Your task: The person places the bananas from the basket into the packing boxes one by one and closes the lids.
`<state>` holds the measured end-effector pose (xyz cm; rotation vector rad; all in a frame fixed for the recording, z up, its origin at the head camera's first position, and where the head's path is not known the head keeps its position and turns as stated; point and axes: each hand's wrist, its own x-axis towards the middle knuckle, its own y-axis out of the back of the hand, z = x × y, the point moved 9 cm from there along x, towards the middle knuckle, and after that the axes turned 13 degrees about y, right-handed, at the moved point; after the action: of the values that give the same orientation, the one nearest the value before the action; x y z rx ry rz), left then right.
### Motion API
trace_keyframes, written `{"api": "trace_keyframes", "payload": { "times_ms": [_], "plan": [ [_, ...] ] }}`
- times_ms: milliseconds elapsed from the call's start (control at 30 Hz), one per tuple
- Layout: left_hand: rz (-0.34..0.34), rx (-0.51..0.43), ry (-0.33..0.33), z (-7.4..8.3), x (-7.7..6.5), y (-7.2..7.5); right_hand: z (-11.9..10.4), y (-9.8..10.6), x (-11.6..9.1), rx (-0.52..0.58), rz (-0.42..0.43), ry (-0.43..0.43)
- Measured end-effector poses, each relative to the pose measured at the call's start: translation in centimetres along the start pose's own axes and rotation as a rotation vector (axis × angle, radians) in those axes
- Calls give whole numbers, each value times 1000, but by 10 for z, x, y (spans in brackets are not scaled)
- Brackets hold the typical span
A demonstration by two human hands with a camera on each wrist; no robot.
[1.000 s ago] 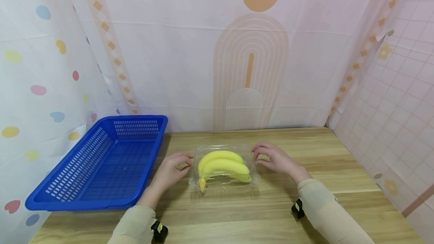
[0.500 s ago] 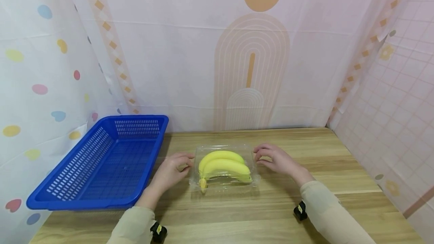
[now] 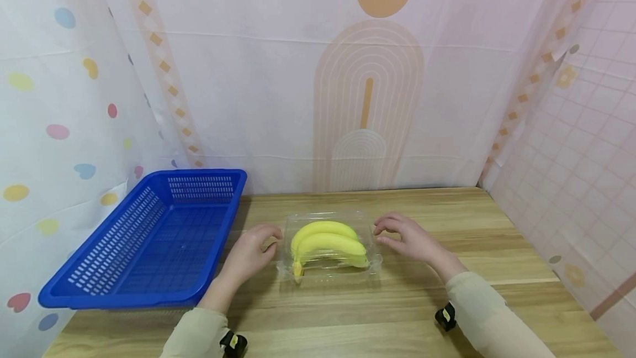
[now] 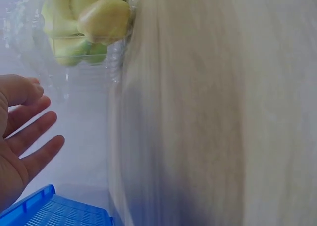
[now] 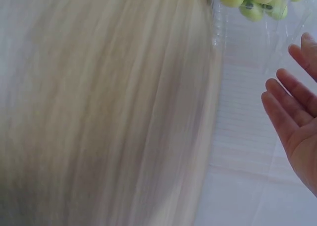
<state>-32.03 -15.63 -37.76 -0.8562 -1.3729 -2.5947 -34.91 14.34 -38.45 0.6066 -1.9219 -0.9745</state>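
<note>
A clear plastic clamshell box (image 3: pixel 330 279) sits on the wooden table, its lid lying over a bunch of yellow bananas (image 3: pixel 330 245). Just off the box's left side is my left hand (image 3: pixel 250 250), its fingers relaxed and holding nothing. My right hand (image 3: pixel 407 236) stands a little away from the right side, also with relaxed fingers. In the left wrist view the spread fingers (image 4: pixel 34 132) are apart from the box, below the bananas (image 4: pixel 89 18). The right wrist view shows loosely bent fingers (image 5: pixel 287 99) beside the box, with the banana tips (image 5: pixel 250 0) at the top.
A blue plastic basket (image 3: pixel 144 298) with slotted walls stands on the left of the table (image 3: pixel 348 325), close to my left forearm. Patterned curtains (image 3: pixel 268 98) hang behind the table and along both sides.
Both hands have drawn slightly away from the sides of the clamshell box, the right hand moving a little to the right. The box and bananas have stayed in place.
</note>
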Motion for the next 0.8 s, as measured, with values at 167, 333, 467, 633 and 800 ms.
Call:
{"api": "trace_keyframes", "payload": {
  "times_ms": [167, 333, 467, 633, 800],
  "plan": [
    [-21, -16, 97, -3, -1, 3, -3, 2, 0, 19, 38, -7],
    [-40, -75, 178, -3, -4, 7, -1, 4, -3, 104, 100, -75],
    [-86, -167, 258, -5, -8, 9, 2, 4, -10, 203, 150, -169],
    [-138, -259, 381, -12, -14, 8, 3, 4, -18, 259, 163, -288],
    [-189, -302, 526, -22, -22, 2, 0, 1, -24, 359, 165, -382]
  ]
}}
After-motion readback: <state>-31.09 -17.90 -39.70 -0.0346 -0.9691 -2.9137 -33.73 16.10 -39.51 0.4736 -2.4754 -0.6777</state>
